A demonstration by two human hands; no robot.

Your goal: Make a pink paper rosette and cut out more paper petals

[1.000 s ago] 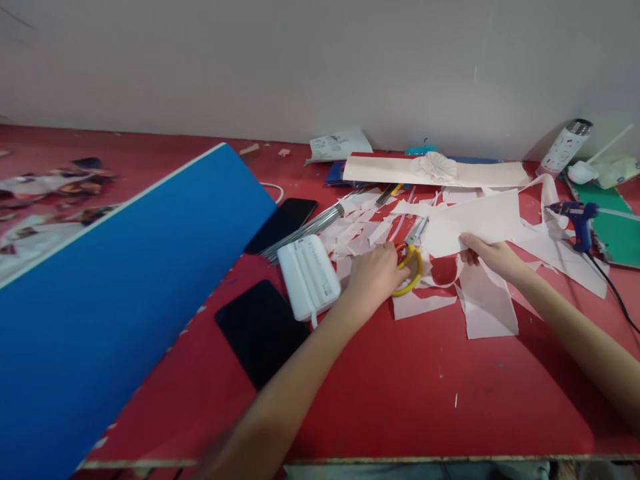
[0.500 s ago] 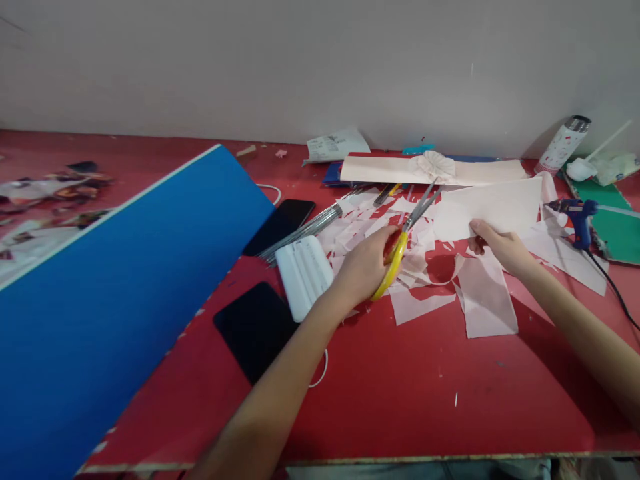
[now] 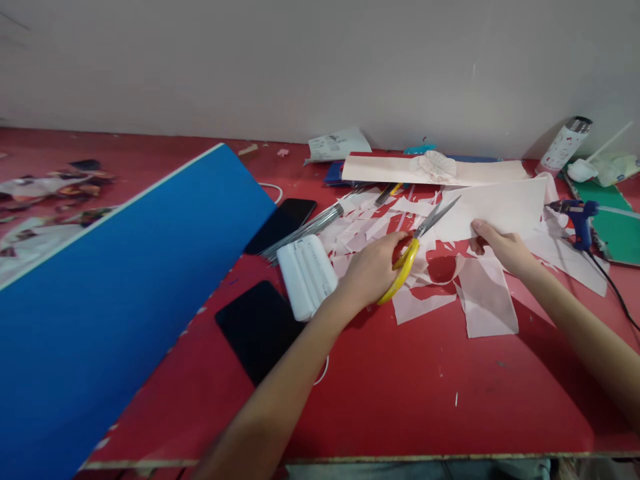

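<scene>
My left hand (image 3: 373,270) is closed around the yellow handles of a pair of scissors (image 3: 407,260). Their blades point up and to the right, almost together, with the tips over the left part of a pale cream sheet (image 3: 505,203). That sheet is pinched at its lower edge between the thumb and fingers of my right hand (image 3: 500,247). Below the sheet, a cut pale pink piece (image 3: 487,297) lies flat on the red table (image 3: 400,400). Several thin pale scraps (image 3: 370,223) are strewn about behind the scissors.
A blue board (image 3: 125,300) slants across the left side. Beside my left arm lie a white device (image 3: 306,277), a black tablet (image 3: 257,327) and a phone (image 3: 283,223). At right are a blue glue gun (image 3: 577,220), a green board (image 3: 613,227) and a patterned flask (image 3: 565,147).
The scissors have moved slightly right with my left hand, and their blades have swung lower and closer together, over the sheet. My right hand and the sheet are nearly still.
</scene>
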